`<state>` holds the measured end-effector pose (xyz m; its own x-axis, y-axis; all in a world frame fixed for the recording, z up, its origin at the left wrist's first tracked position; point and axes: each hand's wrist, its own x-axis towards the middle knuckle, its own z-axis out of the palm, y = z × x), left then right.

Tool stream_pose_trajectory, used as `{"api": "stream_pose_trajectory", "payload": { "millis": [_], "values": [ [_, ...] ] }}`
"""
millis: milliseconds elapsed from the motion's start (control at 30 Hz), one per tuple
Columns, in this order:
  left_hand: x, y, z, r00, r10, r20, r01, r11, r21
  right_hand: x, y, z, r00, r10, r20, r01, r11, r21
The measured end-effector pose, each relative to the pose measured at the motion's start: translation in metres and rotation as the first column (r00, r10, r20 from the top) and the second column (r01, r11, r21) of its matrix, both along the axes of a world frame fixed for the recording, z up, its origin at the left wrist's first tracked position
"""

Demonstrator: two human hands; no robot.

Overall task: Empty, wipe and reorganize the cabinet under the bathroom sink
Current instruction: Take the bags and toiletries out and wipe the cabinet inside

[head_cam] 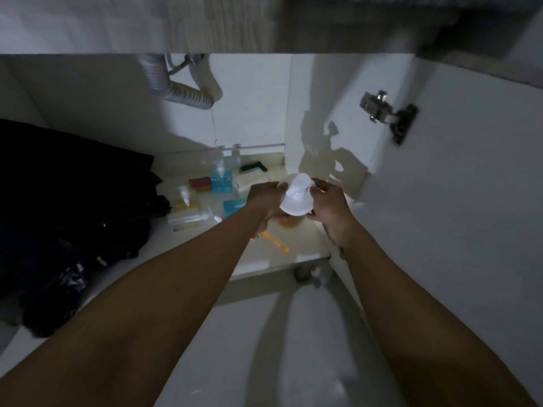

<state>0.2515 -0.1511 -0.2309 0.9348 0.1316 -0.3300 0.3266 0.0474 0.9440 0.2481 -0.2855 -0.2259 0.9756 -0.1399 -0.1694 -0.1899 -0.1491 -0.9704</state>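
Over the tray (308, 254), your left hand (264, 198) and right hand (329, 201) pinch a white wipe (296, 198); a careless sweep could topple the bottles (220, 180).

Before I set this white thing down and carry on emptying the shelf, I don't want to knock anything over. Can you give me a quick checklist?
1. Both hands on the white object: ok, left hand and right hand grip it.
2. Shelf emptied: not ok, blue bottle and clear pump bottle remain.
3. Orange stick below the hands: not ok, loose.
4. Cabinet door open: ok.
5. Shelf wiped: cannot tell, dim.
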Motion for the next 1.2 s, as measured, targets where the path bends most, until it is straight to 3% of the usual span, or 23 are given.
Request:
{"api": "stream_pose_trajectory", "payload": {
  "millis": [333,467,567,800,1133,1200],
  "values": [
    [-0.127,-0.031,-0.006,0.991,-0.088,-0.100,0.094,0.994,0.048,-0.134,-0.030,-0.009,0.998,-0.012,-0.064,0.000,0.982,-0.186],
    [-0.151,-0.042,-0.050,0.979,-0.119,-0.165,0.132,0.989,0.070,-0.142,-0.054,-0.087,0.979,-0.062,-0.194,0.047,0.996,-0.082],
    [-0.162,-0.057,-0.084,0.949,-0.169,-0.266,0.191,0.980,0.058,-0.155,-0.067,-0.131,0.956,-0.101,-0.276,0.076,0.992,-0.100],
    [-0.156,-0.088,-0.156,0.854,-0.024,-0.520,0.077,0.994,0.082,-0.177,-0.076,-0.170,0.898,-0.172,-0.404,0.151,0.985,-0.084],
    [-0.153,-0.102,-0.212,0.825,-0.032,-0.564,0.041,0.999,0.004,-0.158,-0.101,-0.257,0.852,-0.221,-0.474,0.250,0.968,-0.002],
    [-0.151,-0.099,-0.216,0.830,-0.032,-0.557,0.048,0.999,0.013,-0.157,-0.095,-0.240,0.849,-0.244,-0.469,0.271,0.962,-0.011]
  ]
}}
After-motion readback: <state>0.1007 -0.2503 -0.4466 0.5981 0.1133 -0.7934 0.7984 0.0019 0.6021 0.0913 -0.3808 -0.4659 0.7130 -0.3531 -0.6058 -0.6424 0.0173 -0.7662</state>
